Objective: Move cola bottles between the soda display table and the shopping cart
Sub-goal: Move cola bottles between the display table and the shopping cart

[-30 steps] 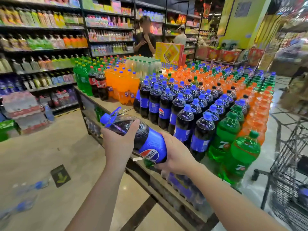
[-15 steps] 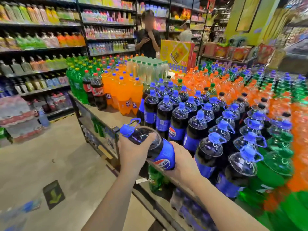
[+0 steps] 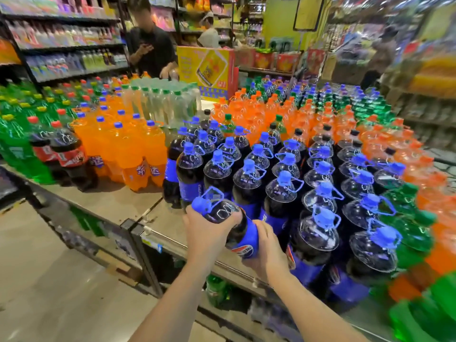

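Both hands carry cola bottle (image 3: 237, 228) tilted over worktop (image 3: 118, 203) front edge: left hand (image 3: 209, 230) grips shoulder, right hand (image 3: 265, 253) cups label end, sharing weight.

The table (image 3: 128, 206) is carrying upright bottles in blocks: blue-capped cola bottles (image 3: 283, 191) standing near its front edge, orange soda bottles (image 3: 128, 149) just beside them, red-labelled cola bottles (image 3: 69, 154), green bottles (image 3: 14, 134) and clear bottles (image 3: 162, 102) sitting farther back.
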`<action>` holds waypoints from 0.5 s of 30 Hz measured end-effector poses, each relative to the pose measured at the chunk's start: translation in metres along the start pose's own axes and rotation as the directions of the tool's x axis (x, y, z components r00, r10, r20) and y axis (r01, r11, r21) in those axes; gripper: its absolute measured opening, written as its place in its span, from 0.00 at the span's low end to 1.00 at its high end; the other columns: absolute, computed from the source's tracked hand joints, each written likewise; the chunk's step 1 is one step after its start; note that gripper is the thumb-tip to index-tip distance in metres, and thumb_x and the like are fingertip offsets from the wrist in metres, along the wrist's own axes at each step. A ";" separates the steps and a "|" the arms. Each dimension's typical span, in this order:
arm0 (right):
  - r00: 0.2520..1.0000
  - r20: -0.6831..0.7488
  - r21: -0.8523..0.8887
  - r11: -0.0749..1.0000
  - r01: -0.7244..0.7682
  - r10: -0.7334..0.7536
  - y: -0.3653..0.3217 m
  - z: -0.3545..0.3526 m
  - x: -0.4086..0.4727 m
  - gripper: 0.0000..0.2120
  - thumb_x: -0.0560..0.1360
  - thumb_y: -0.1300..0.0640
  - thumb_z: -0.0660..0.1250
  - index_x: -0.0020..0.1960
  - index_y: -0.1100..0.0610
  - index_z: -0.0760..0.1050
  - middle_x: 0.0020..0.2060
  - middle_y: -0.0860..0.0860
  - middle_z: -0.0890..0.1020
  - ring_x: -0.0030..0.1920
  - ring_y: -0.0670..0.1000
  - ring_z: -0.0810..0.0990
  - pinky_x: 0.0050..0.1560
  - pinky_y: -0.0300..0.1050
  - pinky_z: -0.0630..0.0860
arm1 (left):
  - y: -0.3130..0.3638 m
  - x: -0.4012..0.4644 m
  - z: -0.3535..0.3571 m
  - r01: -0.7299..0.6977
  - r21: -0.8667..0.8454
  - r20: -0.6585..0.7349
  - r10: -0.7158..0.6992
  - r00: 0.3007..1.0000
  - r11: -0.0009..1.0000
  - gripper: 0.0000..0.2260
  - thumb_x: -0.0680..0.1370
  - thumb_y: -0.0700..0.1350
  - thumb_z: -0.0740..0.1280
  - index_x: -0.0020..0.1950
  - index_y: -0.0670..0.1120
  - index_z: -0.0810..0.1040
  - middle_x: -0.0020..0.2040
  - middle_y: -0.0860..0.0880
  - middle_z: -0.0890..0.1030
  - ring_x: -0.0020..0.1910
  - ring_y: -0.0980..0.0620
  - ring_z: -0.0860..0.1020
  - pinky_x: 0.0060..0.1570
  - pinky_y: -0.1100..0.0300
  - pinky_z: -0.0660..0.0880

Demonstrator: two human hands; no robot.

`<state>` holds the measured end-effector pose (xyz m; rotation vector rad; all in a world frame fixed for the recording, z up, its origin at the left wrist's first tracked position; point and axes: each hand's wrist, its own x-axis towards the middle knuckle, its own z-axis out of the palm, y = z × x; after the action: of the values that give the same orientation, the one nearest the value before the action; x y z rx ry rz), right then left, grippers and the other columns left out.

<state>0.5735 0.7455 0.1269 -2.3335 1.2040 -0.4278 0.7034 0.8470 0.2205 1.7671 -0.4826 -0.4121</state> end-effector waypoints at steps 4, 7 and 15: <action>0.976 -0.036 -0.003 0.977 -0.215 0.215 -0.003 0.013 0.001 0.50 0.66 0.46 0.77 0.80 0.45 0.54 0.74 0.41 0.62 0.73 0.48 0.68 0.58 0.53 0.78 | -0.008 0.027 0.016 -0.029 0.076 0.130 0.019 0.991 0.997 0.48 0.55 0.63 0.84 0.69 0.46 0.71 0.64 0.46 0.74 0.65 0.43 0.76 0.66 0.45 0.75; 0.944 -0.058 -0.013 0.945 -0.326 0.324 -0.001 0.027 0.002 0.50 0.68 0.45 0.76 0.81 0.41 0.51 0.71 0.40 0.64 0.72 0.47 0.69 0.52 0.54 0.76 | -0.014 0.040 0.024 -0.055 0.131 0.227 0.024 0.974 0.990 0.46 0.63 0.57 0.85 0.72 0.42 0.68 0.67 0.43 0.71 0.67 0.43 0.72 0.66 0.50 0.73; 0.878 -0.117 0.090 0.885 -0.457 0.465 0.000 0.051 0.005 0.46 0.68 0.42 0.76 0.79 0.44 0.55 0.71 0.42 0.66 0.72 0.49 0.70 0.58 0.52 0.76 | -0.030 0.057 0.035 -0.148 0.159 0.421 0.068 0.905 0.976 0.37 0.68 0.55 0.83 0.69 0.45 0.69 0.65 0.46 0.69 0.55 0.55 0.65 0.57 0.57 0.66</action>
<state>0.6005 0.7554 0.0845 -1.8999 1.7294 -0.4469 0.7372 0.7949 0.1814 1.8246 -0.9442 -0.6870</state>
